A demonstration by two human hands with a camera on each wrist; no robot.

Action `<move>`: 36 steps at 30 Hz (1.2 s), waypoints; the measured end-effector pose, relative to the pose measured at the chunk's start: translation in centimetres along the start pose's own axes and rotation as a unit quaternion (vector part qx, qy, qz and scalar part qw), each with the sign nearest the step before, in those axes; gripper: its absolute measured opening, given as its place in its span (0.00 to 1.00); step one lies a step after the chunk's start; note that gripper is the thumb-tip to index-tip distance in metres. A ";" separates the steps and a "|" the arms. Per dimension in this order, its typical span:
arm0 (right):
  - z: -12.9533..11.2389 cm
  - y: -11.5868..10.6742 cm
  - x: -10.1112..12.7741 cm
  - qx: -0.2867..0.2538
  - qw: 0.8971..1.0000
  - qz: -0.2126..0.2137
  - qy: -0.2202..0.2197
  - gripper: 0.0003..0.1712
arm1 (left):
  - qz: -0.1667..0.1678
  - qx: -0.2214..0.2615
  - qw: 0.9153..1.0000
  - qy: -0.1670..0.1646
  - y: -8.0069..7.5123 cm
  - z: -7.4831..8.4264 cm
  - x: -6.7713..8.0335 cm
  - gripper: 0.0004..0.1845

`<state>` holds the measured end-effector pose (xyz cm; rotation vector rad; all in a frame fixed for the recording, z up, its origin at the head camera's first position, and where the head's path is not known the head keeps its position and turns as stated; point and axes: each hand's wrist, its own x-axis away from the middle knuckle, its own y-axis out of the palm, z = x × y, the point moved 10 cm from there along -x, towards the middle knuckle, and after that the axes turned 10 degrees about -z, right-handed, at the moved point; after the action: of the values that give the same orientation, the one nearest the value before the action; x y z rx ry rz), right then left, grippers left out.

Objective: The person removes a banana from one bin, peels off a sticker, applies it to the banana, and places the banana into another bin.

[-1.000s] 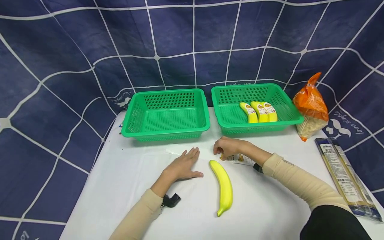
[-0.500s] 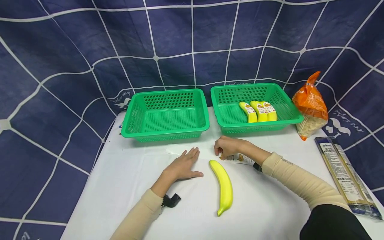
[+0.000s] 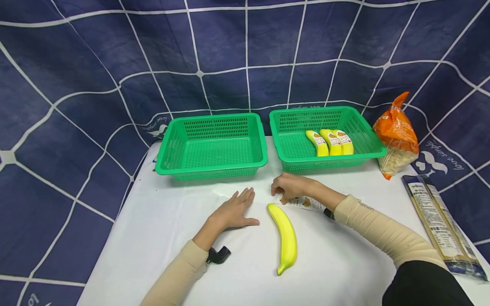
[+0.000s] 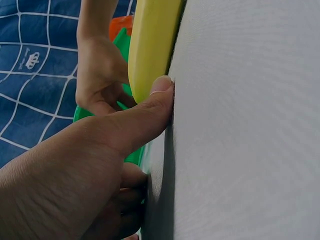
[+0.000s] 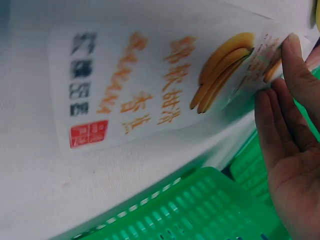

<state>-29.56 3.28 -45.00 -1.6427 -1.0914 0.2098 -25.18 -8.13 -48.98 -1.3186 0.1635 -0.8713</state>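
Note:
My left hand (image 3: pixel 231 212) lies flat on the white table with its fingers spread, fingertips at a white backing strip (image 3: pixel 222 189). My right hand (image 3: pixel 292 187) pinches a sticker label on the same strip; in the right wrist view thumb and fingers (image 5: pixel 295 55) hold its edge. Printed on the label (image 5: pixel 150 85) are bananas and orange lettering. A plain yellow banana (image 3: pixel 284 238) rests on the table between the hands, touching neither in the head view. The right hand hides part of the strip.
Two green baskets stand behind the hands. The left basket (image 3: pixel 214 146) has nothing in it; the right one (image 3: pixel 292 146) holds labelled bananas (image 3: pixel 334 142). An orange-topped bag (image 3: pixel 398 134) leans at the back right. Flat packets (image 3: pixel 440 225) lie along the right edge.
My right hand has shifted very slightly to the left while keeping its pinch on the label. The left hand and the banana stay in place.

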 end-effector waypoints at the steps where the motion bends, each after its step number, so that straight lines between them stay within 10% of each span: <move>1: 0.0 0.0 0.0 -0.001 1.000 0.003 -0.003 0.18 | -0.001 0.001 1.000 0.000 0.0 0.1 0.0 0.55; 36: 0.6 -1.1 2.3 -0.051 0.996 0.067 -0.034 0.03 | -0.005 0.009 1.000 0.000 0.0 0.0 0.1 0.54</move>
<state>-29.26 5.33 -43.47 -1.8128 -1.0581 0.3035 -25.15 -8.16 -48.93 -1.3041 0.1485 -0.8802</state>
